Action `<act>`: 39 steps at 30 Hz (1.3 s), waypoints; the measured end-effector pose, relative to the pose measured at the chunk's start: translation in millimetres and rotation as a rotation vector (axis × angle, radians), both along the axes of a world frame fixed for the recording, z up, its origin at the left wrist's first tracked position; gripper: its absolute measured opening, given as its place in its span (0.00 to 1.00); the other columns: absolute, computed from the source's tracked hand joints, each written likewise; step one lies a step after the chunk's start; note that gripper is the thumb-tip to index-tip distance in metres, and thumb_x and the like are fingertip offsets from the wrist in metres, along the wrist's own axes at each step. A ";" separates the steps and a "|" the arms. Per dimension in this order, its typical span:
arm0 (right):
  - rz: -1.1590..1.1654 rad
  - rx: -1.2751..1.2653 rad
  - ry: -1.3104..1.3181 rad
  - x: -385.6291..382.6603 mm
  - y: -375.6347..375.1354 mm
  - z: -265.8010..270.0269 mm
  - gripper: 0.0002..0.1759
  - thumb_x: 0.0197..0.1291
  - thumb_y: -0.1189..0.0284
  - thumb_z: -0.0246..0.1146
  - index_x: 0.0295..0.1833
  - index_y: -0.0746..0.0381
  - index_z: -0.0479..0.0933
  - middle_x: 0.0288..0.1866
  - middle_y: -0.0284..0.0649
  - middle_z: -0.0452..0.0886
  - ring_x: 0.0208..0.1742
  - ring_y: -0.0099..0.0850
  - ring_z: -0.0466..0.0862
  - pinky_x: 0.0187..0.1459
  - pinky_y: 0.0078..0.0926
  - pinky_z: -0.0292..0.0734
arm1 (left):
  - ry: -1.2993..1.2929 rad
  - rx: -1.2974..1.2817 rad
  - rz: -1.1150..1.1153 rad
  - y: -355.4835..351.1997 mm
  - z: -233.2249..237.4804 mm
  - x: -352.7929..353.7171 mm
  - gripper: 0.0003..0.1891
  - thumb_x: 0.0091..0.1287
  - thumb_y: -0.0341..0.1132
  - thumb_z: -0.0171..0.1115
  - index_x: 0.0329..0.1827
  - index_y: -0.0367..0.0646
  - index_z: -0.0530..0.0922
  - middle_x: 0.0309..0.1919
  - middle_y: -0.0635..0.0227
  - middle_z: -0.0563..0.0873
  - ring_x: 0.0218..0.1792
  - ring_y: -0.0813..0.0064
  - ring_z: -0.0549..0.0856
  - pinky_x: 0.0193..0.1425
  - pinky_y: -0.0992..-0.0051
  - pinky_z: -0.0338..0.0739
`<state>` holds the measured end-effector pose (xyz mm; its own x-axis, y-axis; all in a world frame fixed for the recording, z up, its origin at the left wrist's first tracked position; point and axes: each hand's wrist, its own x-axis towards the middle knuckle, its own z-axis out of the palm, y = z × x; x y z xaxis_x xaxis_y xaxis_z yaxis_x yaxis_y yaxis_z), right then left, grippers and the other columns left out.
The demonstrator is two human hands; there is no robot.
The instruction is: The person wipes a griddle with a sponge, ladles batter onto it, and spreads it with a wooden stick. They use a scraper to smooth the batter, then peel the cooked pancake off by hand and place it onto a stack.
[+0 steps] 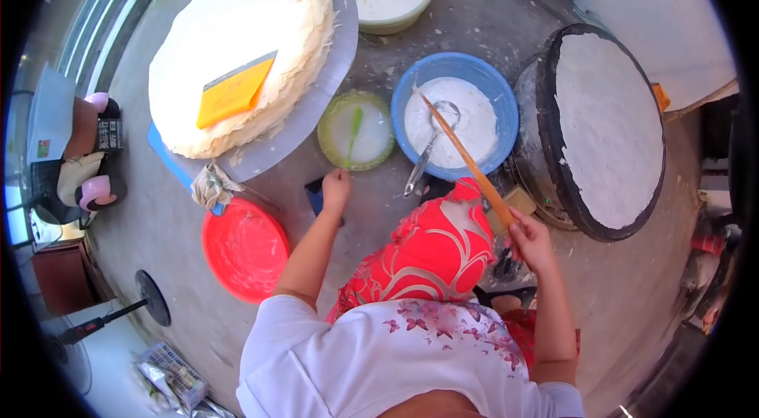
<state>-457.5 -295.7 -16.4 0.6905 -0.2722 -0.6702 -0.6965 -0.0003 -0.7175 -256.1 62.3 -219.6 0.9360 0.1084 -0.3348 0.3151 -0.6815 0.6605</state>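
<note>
My left hand (pixel 337 187) is closed around the slim handle of a green utensil (pixel 355 124), whose wider end lies in a yellow-green bowl (pixel 323 151) of cloudy liquid. In my right hand (pixel 530 239) is the thick end of a long wooden spatula (pixel 468 156). Its thin tip, smeared white, reaches over the blue basin (pixel 506 114) of white batter (pixel 466 143). A metal ladle (pixel 421 165) rests in that basin, handle leaning over the near rim. To the right, a round black griddle (pixel 583 216) carries a wide sheet of white batter (pixel 609 126).
A tall stack of thin pale pancakes (pixel 245 15) stands at the left, an orange scraper (pixel 236 92) on top. Behind is a green basin (pixel 427 3) of white contents. A red basin (pixel 245 252), a crumpled cloth (pixel 212 187) and a dark phone (pixel 315 195) lie nearer.
</note>
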 end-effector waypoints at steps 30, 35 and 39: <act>-0.129 -0.356 -0.088 -81.9 -2.1 -33.6 0.19 0.57 0.76 0.55 0.56 0.53 0.73 0.24 0.42 0.79 0.26 0.28 0.82 0.31 0.22 0.74 | -0.175 0.843 -0.849 -176.3 64.1 75.7 0.14 0.60 0.30 0.49 0.47 0.35 0.74 0.34 0.54 0.82 0.33 0.62 0.84 0.35 0.64 0.80; -0.151 -0.357 -0.093 -85.9 -6.7 -28.0 0.20 0.58 0.76 0.55 0.56 0.53 0.72 0.24 0.41 0.79 0.25 0.25 0.81 0.31 0.20 0.74 | -0.276 0.783 -0.660 -192.8 53.9 69.6 0.09 0.59 0.30 0.50 0.37 0.37 0.77 0.33 0.57 0.83 0.33 0.62 0.84 0.35 0.64 0.79; -0.166 -0.295 -0.079 -87.3 -10.1 -30.2 0.20 0.58 0.77 0.55 0.58 0.55 0.71 0.23 0.37 0.78 0.24 0.20 0.79 0.31 0.18 0.73 | -0.296 0.865 -0.775 -178.1 61.7 77.8 0.08 0.57 0.29 0.51 0.35 0.37 0.78 0.30 0.56 0.83 0.32 0.62 0.85 0.33 0.65 0.79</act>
<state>-544.9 -305.7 -46.6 0.6672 -0.5596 -0.4916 -0.6465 -0.1072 -0.7554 -178.3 -115.7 -157.9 0.8802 -0.4352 -0.1895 -0.4621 -0.8769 -0.1326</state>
